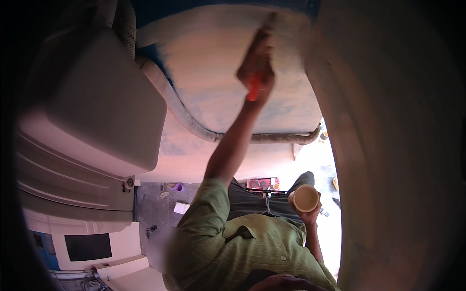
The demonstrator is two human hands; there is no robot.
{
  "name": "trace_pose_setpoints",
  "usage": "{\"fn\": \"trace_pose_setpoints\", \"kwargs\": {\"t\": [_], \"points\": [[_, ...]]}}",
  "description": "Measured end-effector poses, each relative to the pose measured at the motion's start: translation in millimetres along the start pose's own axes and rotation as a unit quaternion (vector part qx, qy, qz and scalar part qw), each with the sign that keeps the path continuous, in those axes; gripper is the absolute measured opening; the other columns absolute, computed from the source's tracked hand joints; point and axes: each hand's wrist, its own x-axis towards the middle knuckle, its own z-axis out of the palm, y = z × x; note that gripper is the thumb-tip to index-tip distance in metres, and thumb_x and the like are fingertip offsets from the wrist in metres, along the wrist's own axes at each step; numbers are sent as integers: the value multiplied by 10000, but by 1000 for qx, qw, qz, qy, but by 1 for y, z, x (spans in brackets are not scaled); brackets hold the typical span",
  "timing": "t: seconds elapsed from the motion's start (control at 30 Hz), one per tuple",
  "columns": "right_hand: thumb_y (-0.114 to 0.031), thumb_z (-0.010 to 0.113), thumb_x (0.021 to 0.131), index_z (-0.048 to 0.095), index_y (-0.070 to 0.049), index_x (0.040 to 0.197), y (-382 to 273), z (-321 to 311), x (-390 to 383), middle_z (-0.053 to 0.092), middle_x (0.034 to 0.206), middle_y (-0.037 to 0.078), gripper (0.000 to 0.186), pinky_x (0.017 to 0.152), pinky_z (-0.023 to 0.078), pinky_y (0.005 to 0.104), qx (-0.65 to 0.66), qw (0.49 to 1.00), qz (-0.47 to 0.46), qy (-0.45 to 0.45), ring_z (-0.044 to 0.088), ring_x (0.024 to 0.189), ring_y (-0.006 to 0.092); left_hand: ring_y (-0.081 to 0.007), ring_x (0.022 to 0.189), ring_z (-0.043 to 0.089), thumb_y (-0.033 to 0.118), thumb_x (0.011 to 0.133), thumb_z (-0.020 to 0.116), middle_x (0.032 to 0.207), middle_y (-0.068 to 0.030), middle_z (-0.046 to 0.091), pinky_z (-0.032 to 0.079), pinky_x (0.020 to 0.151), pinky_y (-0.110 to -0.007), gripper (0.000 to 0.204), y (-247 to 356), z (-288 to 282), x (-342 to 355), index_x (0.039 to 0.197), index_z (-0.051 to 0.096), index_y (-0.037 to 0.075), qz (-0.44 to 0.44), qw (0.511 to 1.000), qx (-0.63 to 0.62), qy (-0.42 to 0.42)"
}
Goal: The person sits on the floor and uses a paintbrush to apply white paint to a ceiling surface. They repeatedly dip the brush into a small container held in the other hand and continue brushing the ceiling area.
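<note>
My left hand (256, 68) is raised high against the wall (213, 63), its arm stretched out from a green short sleeve. It is closed around a paintbrush with a bright red handle (253, 88); the brush's far end is smeared by motion near the top of the wall. Pale cream paint covers most of this surface in uneven strokes, with dark blue (194, 8) along its upper edge. Lower down on the right, my right hand (310, 213) grips a round paint container (306, 198) with cream-coloured paint inside, held upright near my knee.
A pale hose or pipe (182, 109) curves across the wall below my left hand. On the left hangs a bulky white box-shaped unit (97, 102). A large curved surface (383, 160) closes in on the right. Far below are a red tray (263, 184) and a purple container (179, 187).
</note>
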Motion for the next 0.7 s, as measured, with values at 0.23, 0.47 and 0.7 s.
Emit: {"fn": "trace_pose_setpoints", "kwargs": {"t": [0.23,0.47,0.7], "points": [[-217,952,603,550,-34,1222,19,10,2,723,1045,139,761,804,585,386,-13,1000,-3,-23,735,939,292,-316,1085,696,76,988,589,1220,-190,691,557,898,-392,173,-27,-161,54,1094,687,-19,170,928,331,5],[-247,936,631,550,-28,1212,10,16,6,721,1039,158,731,790,589,403,-35,999,-25,-33,736,937,325,-266,938,721,46,953,679,1061,-205,736,545,802,-340,217,-54,-244,45,1124,668,-87,128,815,562,49],[-242,928,640,549,-34,1218,1,13,4,721,1056,158,721,792,589,402,-19,998,14,-51,736,952,321,-296,895,720,22,956,652,1037,-215,733,548,758,-360,164,-64,-232,61,1071,670,-93,180,830,525,63]]}}
